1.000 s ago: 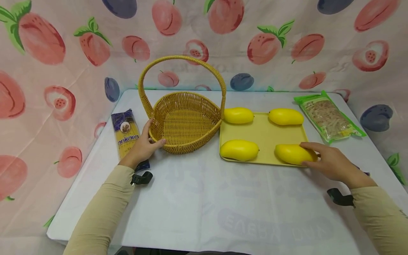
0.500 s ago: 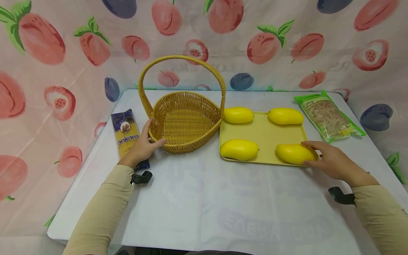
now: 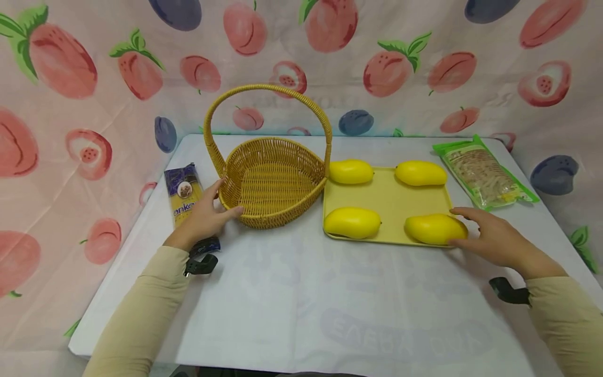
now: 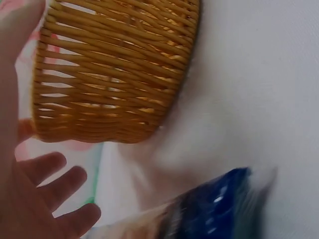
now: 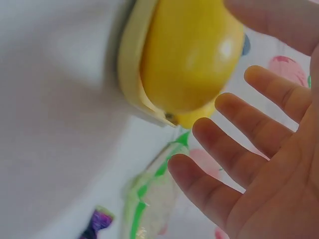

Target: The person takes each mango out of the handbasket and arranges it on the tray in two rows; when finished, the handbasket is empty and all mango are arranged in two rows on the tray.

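A woven basket (image 3: 275,191) with a tall arched handle stands left of the middle of the table. At its near-left rim is my left hand (image 3: 201,217), fingers spread and relaxed; in the left wrist view one fingertip (image 4: 25,130) shows by the basket's edge. Several yellow mangoes lie toward the corners of a yellow tray (image 3: 388,196). Beside the front-right mango (image 3: 434,229) my right hand (image 3: 490,241) has its thumb and fingers apart. Straight fingers (image 5: 254,117) show in the right wrist view, not wrapped around that mango.
A blue and yellow pasta packet (image 3: 181,196) lies left of the basket, partly behind the left hand. To the tray's right is a green-edged clear bag (image 3: 485,173). The right wrist view also shows a small purple wrapper (image 5: 97,221). A fruit-print cloth (image 3: 400,115) hangs behind the table.
My left hand and forearm have shifted slightly to the left at the basket. The right hand has drawn a little to the right, off the front-right mango. Basket and tray stay put.
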`<state>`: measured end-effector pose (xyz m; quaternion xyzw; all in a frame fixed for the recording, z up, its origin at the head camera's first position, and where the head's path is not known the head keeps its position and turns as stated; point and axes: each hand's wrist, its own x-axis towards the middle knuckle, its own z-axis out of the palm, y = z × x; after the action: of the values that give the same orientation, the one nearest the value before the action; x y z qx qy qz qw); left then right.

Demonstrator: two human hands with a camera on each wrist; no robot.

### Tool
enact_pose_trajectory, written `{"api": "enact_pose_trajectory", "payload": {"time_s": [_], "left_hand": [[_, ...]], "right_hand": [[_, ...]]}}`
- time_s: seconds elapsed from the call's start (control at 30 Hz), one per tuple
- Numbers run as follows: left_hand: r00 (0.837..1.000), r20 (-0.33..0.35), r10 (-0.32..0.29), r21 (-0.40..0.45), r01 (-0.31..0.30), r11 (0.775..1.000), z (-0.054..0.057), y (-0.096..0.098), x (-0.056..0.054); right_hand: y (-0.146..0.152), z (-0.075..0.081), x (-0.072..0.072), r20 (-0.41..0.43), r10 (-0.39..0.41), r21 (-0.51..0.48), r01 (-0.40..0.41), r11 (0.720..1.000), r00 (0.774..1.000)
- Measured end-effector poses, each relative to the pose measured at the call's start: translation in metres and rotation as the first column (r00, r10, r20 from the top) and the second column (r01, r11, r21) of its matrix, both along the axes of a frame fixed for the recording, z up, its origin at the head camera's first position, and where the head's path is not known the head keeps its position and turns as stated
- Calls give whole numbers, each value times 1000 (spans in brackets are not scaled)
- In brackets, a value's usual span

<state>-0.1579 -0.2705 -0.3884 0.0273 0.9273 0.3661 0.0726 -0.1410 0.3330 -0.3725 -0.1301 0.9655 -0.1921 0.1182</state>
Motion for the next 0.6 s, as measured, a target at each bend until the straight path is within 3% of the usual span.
{"api": "enact_pose_trajectory", "payload": {"time_s": [0.17, 0.33, 0.6], "left_hand": [[996, -85, -1, -136, -11, 991, 19, 1, 6], [985, -164, -59, -258, 15, 966, 47, 6, 7], [951, -252, -180, -348, 85, 934, 88, 23, 3]], "right_hand": [[3, 15, -1, -16, -10, 45, 10, 999, 1000], [6, 41, -10, -34, -14, 138, 19, 990, 999], [-1, 77, -19, -198, 42, 219, 2, 976, 979]]}}
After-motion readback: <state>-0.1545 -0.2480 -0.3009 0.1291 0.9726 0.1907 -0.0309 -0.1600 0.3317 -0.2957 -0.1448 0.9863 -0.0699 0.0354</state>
